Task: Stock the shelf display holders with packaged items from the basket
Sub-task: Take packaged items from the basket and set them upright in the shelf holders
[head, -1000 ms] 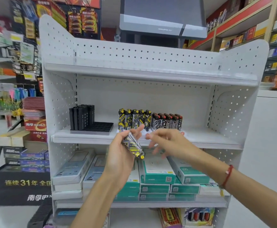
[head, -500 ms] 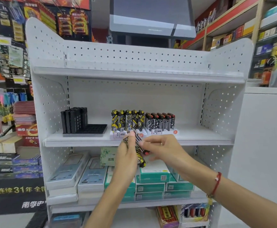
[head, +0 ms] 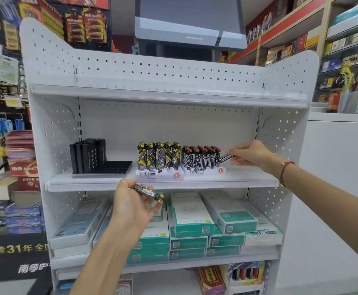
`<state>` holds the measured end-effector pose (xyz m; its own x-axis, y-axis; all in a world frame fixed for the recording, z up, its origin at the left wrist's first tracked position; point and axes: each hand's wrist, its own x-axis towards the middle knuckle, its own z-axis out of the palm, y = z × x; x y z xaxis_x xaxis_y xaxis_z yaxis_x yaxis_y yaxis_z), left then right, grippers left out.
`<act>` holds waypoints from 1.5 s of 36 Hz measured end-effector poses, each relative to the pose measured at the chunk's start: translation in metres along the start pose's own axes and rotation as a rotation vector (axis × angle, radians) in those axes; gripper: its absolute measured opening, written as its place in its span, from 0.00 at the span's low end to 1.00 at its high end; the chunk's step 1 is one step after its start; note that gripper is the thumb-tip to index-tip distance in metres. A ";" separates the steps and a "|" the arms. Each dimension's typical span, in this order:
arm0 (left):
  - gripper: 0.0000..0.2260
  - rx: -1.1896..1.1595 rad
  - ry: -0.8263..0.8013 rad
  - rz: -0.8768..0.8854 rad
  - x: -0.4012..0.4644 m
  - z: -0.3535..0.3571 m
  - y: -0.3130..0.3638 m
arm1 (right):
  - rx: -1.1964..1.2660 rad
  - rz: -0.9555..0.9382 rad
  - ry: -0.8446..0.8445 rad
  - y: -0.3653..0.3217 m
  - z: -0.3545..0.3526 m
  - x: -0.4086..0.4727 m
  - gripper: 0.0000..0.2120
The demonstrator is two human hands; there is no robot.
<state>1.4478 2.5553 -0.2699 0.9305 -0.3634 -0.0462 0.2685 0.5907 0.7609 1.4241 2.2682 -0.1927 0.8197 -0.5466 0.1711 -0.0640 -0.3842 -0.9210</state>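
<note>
Holding a black-and-white patterned lighter [head: 226, 157] at the right end of the middle shelf [head: 248, 177], the right hand [head: 249, 153] pinches it between thumb and fingertips, with the rest of the fingers curled in close; the lighter lies nearly level, its far end just beside the last piece in the right holder [head: 203, 170]. That white holder carries a row of upright black-and-white lighters with red tops [head: 200, 156]. Touching it on the left is a second white holder [head: 158, 174] filled with upright yellow-and-black lighters [head: 158, 154]. Further left on the same shelf sits a black tray [head: 114, 167] with a block of tall black lighters [head: 87, 154] standing at its back left and open slots in front. The left hand [head: 131, 206] hangs below the shelf edge, in front of the lower shelf, fingers curled around a yellow-and-black lighter [head: 149, 191] that points right with its yellow tip sticking out past the fingertips. A red string bracelet [head: 285, 168] circles the right wrist. On the lower shelf lie stacked green and white boxes [head: 191, 218] and pale grey boxes [head: 78, 222]. No basket shows in this view.
</note>
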 end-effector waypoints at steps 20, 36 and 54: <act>0.14 0.245 -0.094 0.141 -0.001 -0.003 -0.002 | -0.313 -0.152 0.107 0.002 0.023 0.006 0.18; 0.12 0.221 -0.091 0.115 -0.001 -0.007 0.002 | -0.686 -0.431 0.166 0.011 0.035 0.006 0.17; 0.15 0.018 -0.089 0.134 -0.004 -0.002 -0.001 | -0.304 -0.588 0.079 -0.007 0.065 -0.058 0.13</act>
<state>1.4444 2.5581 -0.2720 0.9316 -0.3454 0.1131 0.1387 0.6256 0.7677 1.4138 2.3512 -0.2192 0.7237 -0.2308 0.6504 0.2136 -0.8212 -0.5291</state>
